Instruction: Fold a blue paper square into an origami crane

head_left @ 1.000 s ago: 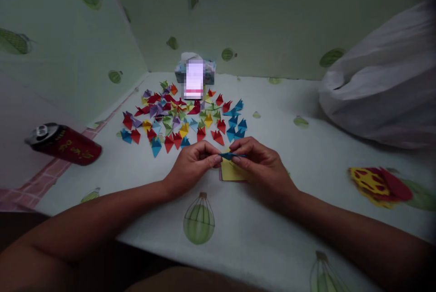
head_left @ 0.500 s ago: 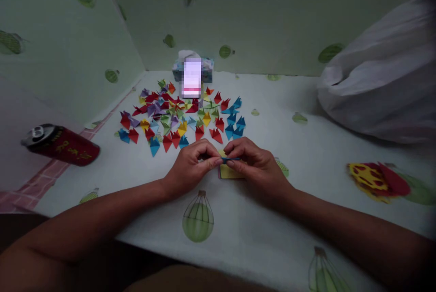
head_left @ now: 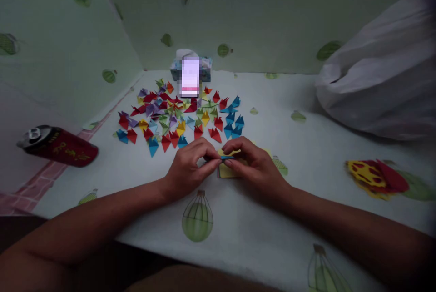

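A small folded piece of blue paper (head_left: pixel 225 158) is pinched between my two hands, near the middle of the table. My left hand (head_left: pixel 192 163) grips its left end between thumb and forefinger. On the other side, my right hand (head_left: pixel 257 165) has its thumb against the paper, with the fingers curled above. Below them lies a stack of yellow paper (head_left: pixel 227 172), partly covered by my right hand. Just beyond my hands spread several folded paper cranes (head_left: pixel 175 119) in red, blue, green, yellow, orange and purple.
A phone (head_left: pixel 190 76) with a lit, blurred screen leans on a tissue box (head_left: pixel 206 68) at the back. Left stands a dark red can (head_left: pixel 63 146). To the right are a large white plastic bag (head_left: pixel 371 87) and a red-and-yellow flat item (head_left: pixel 376 178).
My right forefinger has lifted slightly off the blue paper, and more of the paper shows. The whole view has shifted a little.
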Available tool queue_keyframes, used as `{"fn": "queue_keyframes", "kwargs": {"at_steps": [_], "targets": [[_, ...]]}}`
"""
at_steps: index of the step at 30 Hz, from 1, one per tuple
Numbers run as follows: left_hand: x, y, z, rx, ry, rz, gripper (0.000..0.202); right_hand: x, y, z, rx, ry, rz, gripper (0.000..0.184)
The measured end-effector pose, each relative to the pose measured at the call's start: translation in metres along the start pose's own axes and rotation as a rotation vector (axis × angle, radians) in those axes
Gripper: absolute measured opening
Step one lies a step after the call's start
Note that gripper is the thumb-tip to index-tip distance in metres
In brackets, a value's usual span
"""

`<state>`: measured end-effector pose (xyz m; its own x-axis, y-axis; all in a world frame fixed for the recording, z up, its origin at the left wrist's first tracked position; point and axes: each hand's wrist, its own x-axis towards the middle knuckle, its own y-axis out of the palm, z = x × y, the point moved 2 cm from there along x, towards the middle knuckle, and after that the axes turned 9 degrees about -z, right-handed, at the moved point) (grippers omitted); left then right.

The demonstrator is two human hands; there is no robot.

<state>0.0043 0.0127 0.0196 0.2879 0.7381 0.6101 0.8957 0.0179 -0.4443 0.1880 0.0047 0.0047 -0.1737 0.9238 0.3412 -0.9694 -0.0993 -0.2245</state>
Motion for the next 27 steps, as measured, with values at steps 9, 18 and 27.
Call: {"fn": "queue_keyframes", "kwargs": {"at_steps": [9,18,27], "targets": [[-0.0010,-0.0005,-0.0004,0.038,-0.046,-0.006,0.010,-0.0036,-0.0008,0.0081,-0.235,-0.312,-0.102,0.015],[-0.0014,-0.0002,-0.0021,0.036,-0.014,-0.011,0.009,-0.0030,-0.0009,0.0070,-0.268,-0.341,-0.099,0.016],[-0.0014,-0.0008,-0.0020,0.029,-0.023,-0.009,0.010,-0.0046,-0.0007,0.0091,-0.293,-0.442,-0.140,0.017]]}}
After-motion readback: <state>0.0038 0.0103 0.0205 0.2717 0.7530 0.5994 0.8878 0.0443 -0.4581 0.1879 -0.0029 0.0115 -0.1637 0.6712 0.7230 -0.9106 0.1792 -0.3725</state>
